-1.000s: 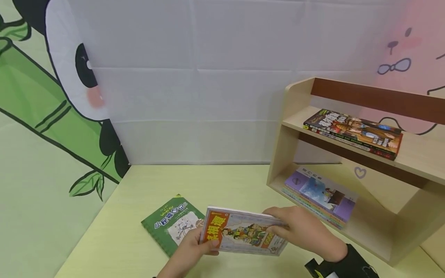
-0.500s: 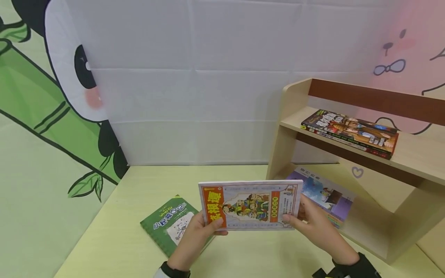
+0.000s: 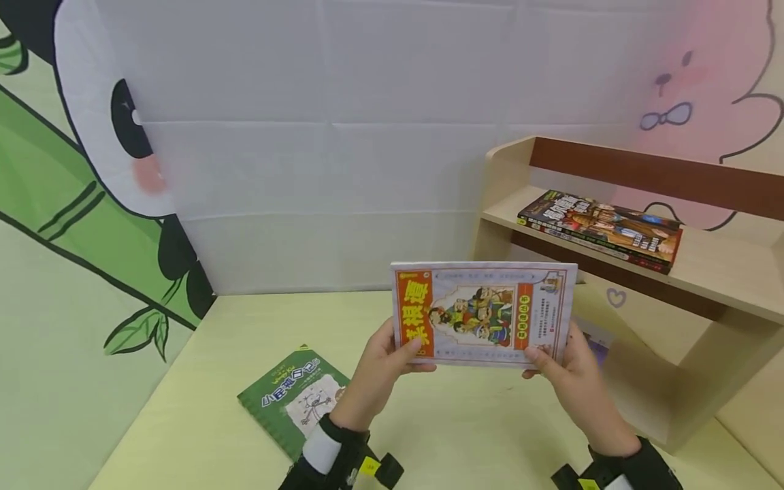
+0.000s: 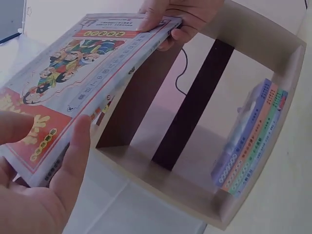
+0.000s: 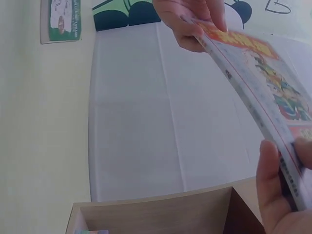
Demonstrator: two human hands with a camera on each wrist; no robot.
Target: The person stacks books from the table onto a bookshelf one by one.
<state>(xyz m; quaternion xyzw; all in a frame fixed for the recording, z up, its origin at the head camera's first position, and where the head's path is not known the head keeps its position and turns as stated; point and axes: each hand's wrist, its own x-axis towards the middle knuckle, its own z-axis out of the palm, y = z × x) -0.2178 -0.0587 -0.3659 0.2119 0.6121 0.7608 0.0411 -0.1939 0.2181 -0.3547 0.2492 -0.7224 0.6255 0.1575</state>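
Note:
A pale blue comic book [image 3: 471, 313] with an orange strip and a cartoon group on its cover is held up sideways above the table. My left hand [image 3: 382, 371] grips its left end, thumb on the cover and fingers behind. At the other end my right hand [image 3: 576, 384] pinches it the same way. The left wrist view shows the cover of the comic book [image 4: 73, 73] and its spine edge, with a hand at each end. In the right wrist view the comic book [image 5: 253, 92] slants between both hands.
A green book [image 3: 300, 401] lies on the table [image 3: 202, 408] at the left. To the right stands a wooden shelf [image 3: 692, 395], with dark-covered books [image 3: 603, 228] stacked on its upper board. Several purple, orange and green books [image 4: 253, 136] lie on its lower board.
Both hands have raised the comic book and carried it rightward, turning its cover more squarely to the head view. The right hand shifted from its top edge to its right end.

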